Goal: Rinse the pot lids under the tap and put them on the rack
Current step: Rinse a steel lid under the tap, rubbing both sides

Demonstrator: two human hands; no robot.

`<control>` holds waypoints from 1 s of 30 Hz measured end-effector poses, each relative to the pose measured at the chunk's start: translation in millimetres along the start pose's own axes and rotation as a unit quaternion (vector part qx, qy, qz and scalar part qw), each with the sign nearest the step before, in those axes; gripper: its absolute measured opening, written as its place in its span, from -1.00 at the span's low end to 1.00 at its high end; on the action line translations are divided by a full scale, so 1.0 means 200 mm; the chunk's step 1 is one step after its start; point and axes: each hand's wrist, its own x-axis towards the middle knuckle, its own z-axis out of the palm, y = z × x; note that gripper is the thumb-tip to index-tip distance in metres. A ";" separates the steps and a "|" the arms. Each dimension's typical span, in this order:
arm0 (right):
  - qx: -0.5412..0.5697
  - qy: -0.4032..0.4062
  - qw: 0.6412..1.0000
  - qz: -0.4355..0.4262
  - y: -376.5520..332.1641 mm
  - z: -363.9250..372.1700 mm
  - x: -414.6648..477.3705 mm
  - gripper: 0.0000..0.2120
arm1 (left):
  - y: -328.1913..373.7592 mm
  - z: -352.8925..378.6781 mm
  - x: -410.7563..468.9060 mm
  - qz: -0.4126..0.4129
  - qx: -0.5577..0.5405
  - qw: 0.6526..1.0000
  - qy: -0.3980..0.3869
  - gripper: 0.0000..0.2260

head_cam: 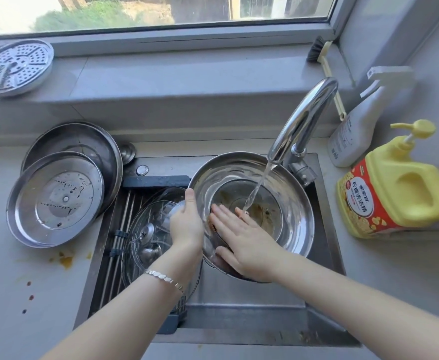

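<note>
The left hand grips the left rim of a steel lid, thumb over the inner edge and fingers curled behind it, holding it tilted with its hollow side facing up. The right hand lies flat inside the lid's lower part, fingers straight and together, pressing on the brown-smeared metal. Water falls from the tap onto the lid's middle, just beyond the right fingertips. A silver bracelet sits on the left wrist. Directly left of the left hand, the rack spans that side of the sink and carries glass lids lying overlapped, knobs visible through the glass. Further left, on the worktop, stacked lids of steel lean one on another, inner sides up, with orange stains near them. Right of the right hand stands a yellow soap jug with a pump; its red label bears Chinese characters on a white oval, the smaller print too fine to read. Behind it is a white spray bottle with unreadable small print, and a brush leans in the window corner. A perforated steamer plate rests on the sill, far left.
</note>
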 end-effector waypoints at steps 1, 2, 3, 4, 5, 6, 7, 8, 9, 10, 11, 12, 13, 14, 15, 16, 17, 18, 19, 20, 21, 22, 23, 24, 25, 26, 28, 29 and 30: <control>-0.005 -0.010 1.000 -0.011 0.01 -0.01 0.00 -0.24 | 0.00 0.00 0.00 0.006 0.004 1.000 -0.003 -0.51; -0.012 -0.016 1.000 0.009 0.05 -0.02 0.00 -0.15 | 0.00 -0.01 -0.01 0.009 0.010 1.000 -0.006 -0.49; -0.020 -0.017 0.999 0.047 0.10 -0.03 -0.01 -0.06 | 0.00 -0.02 -0.02 0.012 0.013 1.000 -0.006 -0.48; -0.018 -0.012 0.996 0.085 0.13 -0.05 -0.01 0.01 | 0.00 -0.03 -0.03 0.016 0.014 1.000 -0.006 -0.49; -0.014 -0.006 0.995 0.103 0.14 -0.05 -0.02 0.04 | 0.00 -0.03 -0.03 0.023 0.015 1.000 -0.003 -0.52; -0.015 -0.006 0.996 0.090 0.11 -0.04 -0.02 0.03 | 0.01 -0.03 -0.04 0.027 0.015 1.000 -0.003 -0.56; -0.021 -0.013 0.998 0.054 0.06 -0.03 -0.03 -0.02 | 0.02 -0.03 -0.04 0.030 0.017 0.999 -0.002 -0.58; -0.029 -0.020 0.999 0.013 0.02 -0.01 -0.04 -0.10 | 0.02 -0.03 -0.05 0.030 0.023 0.999 -0.003 -0.57; -0.030 -0.022 0.999 -0.017 0.00 0.01 -0.05 -0.17 | 0.01 -0.03 -0.06 0.030 0.034 0.999 -0.005 -0.55; -0.027 -0.026 0.999 -0.020 0.02 0.00 -0.05 -0.21 | 0.01 -0.04 -0.06 0.027 0.042 0.999 -0.009 -0.51; -0.020 -0.027 0.999 0.008 0.06 -0.01 -0.05 -0.22 | -0.01 -0.04 -0.06 0.023 0.045 0.999 -0.011 -0.47; -0.007 -0.008 0.998 0.058 0.11 -0.02 -0.04 -0.18 | -0.02 -0.04 -0.07 0.018 0.043 0.999 -0.014 -0.44; 0.002 0.010 0.994 0.106 0.14 -0.03 -0.05 -0.14 | -0.02 -0.05 -0.07 0.017 0.038 0.999 -0.016 -0.44; -0.004 0.009 0.992 0.126 0.15 -0.05 -0.05 -0.15 | -0.02 -0.04 -0.08 0.012 0.035 0.999 -0.018 -0.45; -0.012 -0.006 0.994 0.110 0.12 -0.04 -0.05 -0.20 | -0.02 -0.04 -0.08 0.011 0.032 0.999 -0.017 -0.46; -0.019 -0.024 0.997 0.075 0.07 -0.03 -0.06 -0.26 | -0.02 -0.04 -0.09 0.009 0.031 0.999 -0.019 -0.45; -0.023 -0.044 0.998 0.039 0.03 -0.01 -0.08 -0.30 | -0.03 -0.03 -0.09 0.010 0.031 0.999 -0.020 -0.44; -0.024 -0.056 0.998 0.018 0.02 -0.01 -0.08 -0.29 | -0.03 -0.04 -0.09 0.006 0.033 0.999 -0.022 -0.44; -0.025 -0.059 0.998 0.024 0.03 -0.01 -0.08 -0.27 | -0.05 -0.04 -0.09 0.005 0.033 0.999 -0.025 -0.45; -0.022 -0.043 0.997 0.058 0.07 -0.02 -0.07 -0.26 | -0.05 -0.04 -0.09 0.004 0.033 0.999 -0.025 -0.46; -0.018 -0.019 0.994 0.104 0.10 -0.03 -0.07 -0.28 | -0.06 -0.04 -0.09 0.006 0.033 0.999 -0.024 -0.48; -0.017 -0.006 0.990 0.137 0.13 -0.04 -0.06 -0.30 | -0.05 -0.04 -0.09 0.006 0.036 0.999 -0.021 -0.48; -0.017 -0.005 0.991 0.136 0.11 -0.04 -0.06 -0.32 | -0.05 -0.04 -0.10 0.007 0.034 0.999 -0.022 -0.47; -0.018 -0.011 0.994 0.103 0.08 -0.03 -0.06 -0.34 | -0.04 -0.04 -0.10 0.005 0.032 0.999 -0.024 -0.46; -0.021 -0.028 0.998 0.053 0.02 -0.02 -0.07 -0.34 | -0.05 -0.04 -0.10 0.003 0.029 0.999 -0.024 -0.46; -0.023 -0.042 0.999 0.008 -0.03 -0.01 -0.07 -0.32 | -0.05 -0.04 -0.11 -0.002 0.027 0.999 -0.023 -0.46; -0.031 -0.043 0.998 -0.020 -0.03 -0.01 -0.05 -0.29 | -0.06 -0.04 -0.10 -0.011 0.023 0.999 -0.032 -0.44; -0.032 -0.030 0.999 0.000 0.00 -0.02 -0.04 -0.28 | -0.06 -0.04 -0.09 -0.011 0.022 0.999 -0.037 -0.42; -0.024 -0.015 0.999 0.039 0.05 -0.02 -0.02 -0.24 | -0.06 -0.04 -0.09 -0.008 0.022 0.999 -0.041 -0.43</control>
